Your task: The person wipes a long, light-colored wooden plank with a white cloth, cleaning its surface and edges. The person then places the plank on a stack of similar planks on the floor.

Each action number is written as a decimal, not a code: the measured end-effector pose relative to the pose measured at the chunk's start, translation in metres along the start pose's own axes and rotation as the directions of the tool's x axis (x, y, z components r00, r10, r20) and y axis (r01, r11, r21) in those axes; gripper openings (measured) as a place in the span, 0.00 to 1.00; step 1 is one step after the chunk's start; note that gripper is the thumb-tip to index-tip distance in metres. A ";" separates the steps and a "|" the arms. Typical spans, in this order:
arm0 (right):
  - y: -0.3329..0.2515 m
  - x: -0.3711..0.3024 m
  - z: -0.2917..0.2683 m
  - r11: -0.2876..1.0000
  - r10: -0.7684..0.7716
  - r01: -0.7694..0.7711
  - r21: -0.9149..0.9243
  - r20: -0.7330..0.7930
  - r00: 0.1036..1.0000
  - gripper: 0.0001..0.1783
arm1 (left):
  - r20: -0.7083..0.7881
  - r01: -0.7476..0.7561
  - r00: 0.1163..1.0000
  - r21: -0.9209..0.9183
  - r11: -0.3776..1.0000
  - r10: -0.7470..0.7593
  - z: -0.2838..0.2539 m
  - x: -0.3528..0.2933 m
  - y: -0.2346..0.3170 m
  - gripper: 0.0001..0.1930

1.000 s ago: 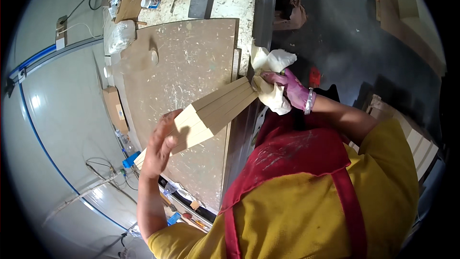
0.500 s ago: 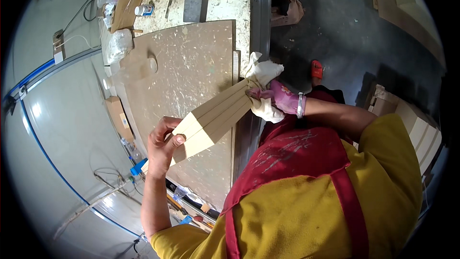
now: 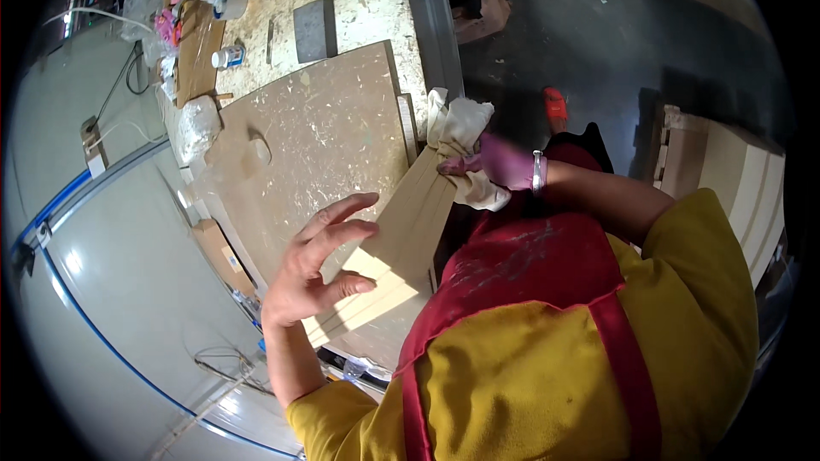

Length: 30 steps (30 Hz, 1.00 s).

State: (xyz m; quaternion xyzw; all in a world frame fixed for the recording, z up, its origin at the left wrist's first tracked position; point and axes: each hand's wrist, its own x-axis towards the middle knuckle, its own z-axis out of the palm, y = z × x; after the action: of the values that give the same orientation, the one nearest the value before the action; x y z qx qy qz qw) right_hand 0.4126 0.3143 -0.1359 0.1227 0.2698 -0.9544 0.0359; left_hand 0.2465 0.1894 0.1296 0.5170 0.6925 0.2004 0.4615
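Observation:
A long pale wooden piece with lengthwise grooves (image 3: pixel 414 213) slants over the worktable from its front edge. My right hand (image 3: pixel 504 162), in a pink-purple glove, grips a whitish rag (image 3: pixel 465 122) that is bunched around the far right end of the wood. Above the near left part of the piece is my bare left hand (image 3: pixel 320 265), its fingers spread and curved with nothing held between them. Whether a fingertip touches the wood I cannot tell.
Beneath the wood lies a large brown board with white specks (image 3: pixel 316 128). Farther back on the table are a dark grey block (image 3: pixel 315 31), a small white bottle (image 3: pixel 228 57) and a plastic bag (image 3: pixel 199 130). Pale panels (image 3: pixel 739 179) stand at the right.
My left hand has let go of the wooden piece and opened above it. The wood has turned to a steeper slant and sits lower. My right hand stays at the rag.

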 end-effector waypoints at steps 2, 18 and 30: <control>-0.003 -0.002 0.003 0.997 -0.062 0.061 -0.052 -0.019 0.998 0.18 | 0.031 0.011 0.999 -0.097 0.995 -0.008 0.008 0.000 -0.002 0.27; 0.009 0.003 0.005 0.995 -0.059 0.047 -0.092 -0.132 0.989 0.13 | 0.021 -0.114 0.993 -0.019 0.993 0.115 0.022 -0.011 -0.010 0.24; -0.009 -0.010 0.020 0.981 0.166 -0.164 0.104 -0.015 0.986 0.16 | -0.372 0.081 0.922 -0.082 0.993 -0.106 0.031 -0.026 -0.008 0.20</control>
State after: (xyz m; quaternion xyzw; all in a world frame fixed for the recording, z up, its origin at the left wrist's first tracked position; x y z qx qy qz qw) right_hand 0.4170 0.3112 -0.1120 0.1573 0.2097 -0.9592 0.1054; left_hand 0.2692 0.1564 0.1192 0.4202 0.7850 0.2959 0.3460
